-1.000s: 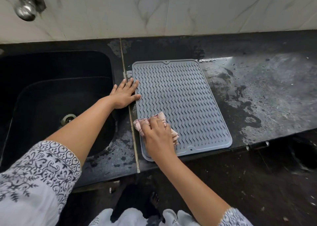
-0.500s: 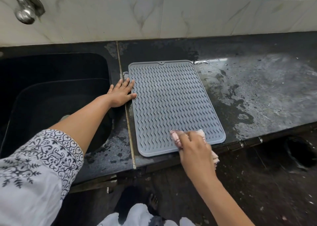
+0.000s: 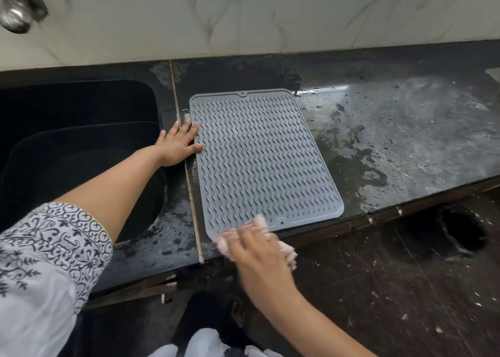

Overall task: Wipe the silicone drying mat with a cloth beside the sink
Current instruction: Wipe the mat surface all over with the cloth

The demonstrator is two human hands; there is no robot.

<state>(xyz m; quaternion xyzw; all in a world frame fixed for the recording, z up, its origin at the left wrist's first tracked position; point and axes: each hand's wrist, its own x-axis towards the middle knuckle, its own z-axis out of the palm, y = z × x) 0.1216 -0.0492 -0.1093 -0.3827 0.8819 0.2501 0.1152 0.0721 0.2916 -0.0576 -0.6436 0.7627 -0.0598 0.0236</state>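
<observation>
Nearest the camera, at 7 o'clock in the view, a patterned white sleeve (image 3: 48, 248) is covering the left upper arm, and a dark floor (image 3: 392, 289) is showing at 5 o'clock below the counter's front. Just beyond, the right hand (image 3: 254, 245) is pressing a pale pink cloth (image 3: 288, 252) onto the near, 6 o'clock edge of the silicone drying mat (image 3: 262, 156). The hand is motion-blurred, its fingers lying close together and bent over the bunched cloth, which is sticking out past the fingertips and at the hand's 3 o'clock side. The grey mat, ribbed with wavy lines, is lying flat on the black countertop (image 3: 405, 145), its long side running from 6 towards 12 o'clock, with the black sink (image 3: 81, 151) sitting just beside it at its 9 o'clock. The left hand (image 3: 177, 145) is resting palm-down on the narrow strip of counter between sink and mat, fingers straight and slightly spread, forefinger and thumb tips touching the mat's 9 o'clock edge. At the mat's 3 o'clock the countertop is glistening with wet patches. Farthest off, at 12 o'clock, a marble-patterned wall (image 3: 270, 23) is rising behind the counter, and a blurred metal tap (image 3: 16, 12) is jutting out at 10 o'clock.
</observation>
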